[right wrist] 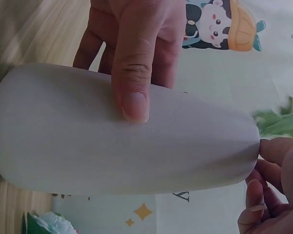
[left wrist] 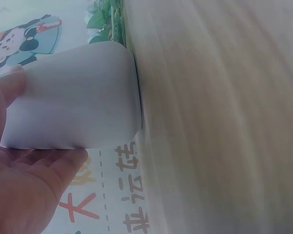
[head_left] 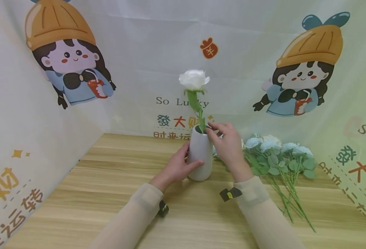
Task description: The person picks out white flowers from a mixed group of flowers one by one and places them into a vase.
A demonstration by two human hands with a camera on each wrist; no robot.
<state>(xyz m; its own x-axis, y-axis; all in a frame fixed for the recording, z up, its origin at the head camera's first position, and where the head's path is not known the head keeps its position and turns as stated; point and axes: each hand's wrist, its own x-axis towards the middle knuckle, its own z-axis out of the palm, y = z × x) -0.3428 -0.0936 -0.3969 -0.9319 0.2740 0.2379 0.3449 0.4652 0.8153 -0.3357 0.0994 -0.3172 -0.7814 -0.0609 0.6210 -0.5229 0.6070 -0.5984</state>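
A plain white vase (head_left: 199,155) stands upright on the wooden table. My left hand (head_left: 179,162) grips its body, the thumb lying across the front and the fingers round the far side. From its mouth rises one white rose (head_left: 194,80); the green stem (head_left: 200,117) leans left and its lower end is hidden inside. At the rim is my right hand (head_left: 228,141), thumb and fingers curled against the edge beside the stem. In the right wrist view those fingertips (right wrist: 266,151) touch the vase's top edge, apart from the blurred leaves (right wrist: 278,123).
A bunch of pale blue and white flowers (head_left: 273,148) lies on the table (head_left: 108,207) to the right, partly behind my right hand. Several stems (head_left: 292,197) point toward me. A printed cloth (head_left: 145,45) hangs behind the table and on both sides.
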